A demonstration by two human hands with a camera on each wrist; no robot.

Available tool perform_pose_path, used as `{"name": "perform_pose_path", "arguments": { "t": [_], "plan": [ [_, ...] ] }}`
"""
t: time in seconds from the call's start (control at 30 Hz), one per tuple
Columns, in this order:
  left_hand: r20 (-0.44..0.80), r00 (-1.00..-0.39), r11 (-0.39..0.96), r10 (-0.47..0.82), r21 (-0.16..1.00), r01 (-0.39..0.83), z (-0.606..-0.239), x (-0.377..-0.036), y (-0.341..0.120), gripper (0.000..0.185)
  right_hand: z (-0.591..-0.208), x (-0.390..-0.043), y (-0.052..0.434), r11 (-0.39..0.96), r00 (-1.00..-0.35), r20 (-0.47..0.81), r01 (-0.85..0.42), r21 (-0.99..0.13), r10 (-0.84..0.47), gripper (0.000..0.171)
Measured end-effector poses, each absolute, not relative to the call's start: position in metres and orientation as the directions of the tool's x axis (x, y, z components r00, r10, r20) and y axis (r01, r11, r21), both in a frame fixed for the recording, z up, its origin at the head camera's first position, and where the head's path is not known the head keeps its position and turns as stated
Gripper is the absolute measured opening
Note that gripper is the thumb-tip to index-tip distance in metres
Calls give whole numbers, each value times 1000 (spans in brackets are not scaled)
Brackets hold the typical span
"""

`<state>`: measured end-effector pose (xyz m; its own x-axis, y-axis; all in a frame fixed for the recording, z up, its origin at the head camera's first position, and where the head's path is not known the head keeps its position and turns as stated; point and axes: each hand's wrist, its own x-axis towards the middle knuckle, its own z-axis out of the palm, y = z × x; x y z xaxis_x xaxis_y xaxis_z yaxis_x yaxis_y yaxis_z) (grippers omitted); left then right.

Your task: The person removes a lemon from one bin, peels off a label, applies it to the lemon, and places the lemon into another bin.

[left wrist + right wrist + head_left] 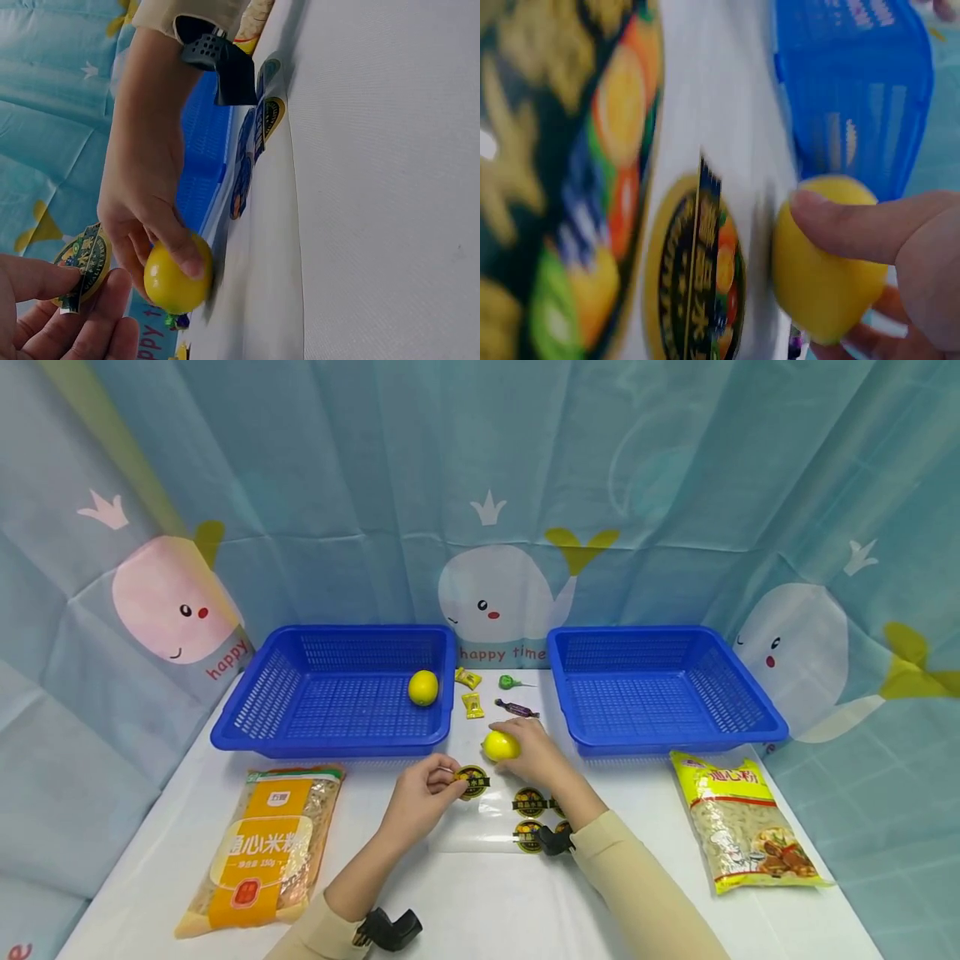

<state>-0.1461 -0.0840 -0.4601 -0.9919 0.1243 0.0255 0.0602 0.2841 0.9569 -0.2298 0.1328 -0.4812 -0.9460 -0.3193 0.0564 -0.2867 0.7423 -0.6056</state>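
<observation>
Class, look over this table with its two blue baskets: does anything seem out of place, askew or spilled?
Nothing looks spilled or damaged. The only loose things are small sweets lying on the table between the left basket and the right basket. One lemon sits in the left basket; the right hand holds another lemon, and the left hand pinches a round sticker.

Curtain (495,602), beyond both hands: "happy time" in red under the middle whale; "happy" beside the pink whale on the left.
Orange noodle bag (262,847), left of the left hand (420,797): "通心米粉", "150g" below it; small logo unreadable.
Yellow noodle bag (738,822), right of the right hand (528,752): "通心粉" in red.
Round sticker (474,781), pinched by the left hand: characters too small to read.
</observation>
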Motion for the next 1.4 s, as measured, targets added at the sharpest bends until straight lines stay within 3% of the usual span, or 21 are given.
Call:
{"name": "perform_pose_path", "arguments": {
  "t": [0.1,0.3,0.53,0.87,1.03,1.4],
  "plan": [
    [21,-992,277,127,959,56,-459,-145,-84,13,-481,-223,132,748,-961,68,-252,-614,-269,64],
    [25,-992,275,126,960,59,-459,-146,-83,14,-476,-207,141,563,-987,26,-112,-818,-159,58],
    [-9,-989,247,151,969,28,-456,-148,-81,17,-472,-184,153,289,-958,-91,8,-957,-274,53],
    [-51,-978,160,201,987,-19,-446,-151,-73,25,-464,-167,154,185,-914,-94,20,-982,-395,55],
    [-59,-980,183,188,983,-24,-446,-151,-69,23,-463,-165,152,115,-898,-81,34,-993,-433,57],
    [-37,-978,184,207,983,2,-442,-149,-66,22,-459,-159,149,117,-915,-60,15,-993,-399,63]
  ]
}}
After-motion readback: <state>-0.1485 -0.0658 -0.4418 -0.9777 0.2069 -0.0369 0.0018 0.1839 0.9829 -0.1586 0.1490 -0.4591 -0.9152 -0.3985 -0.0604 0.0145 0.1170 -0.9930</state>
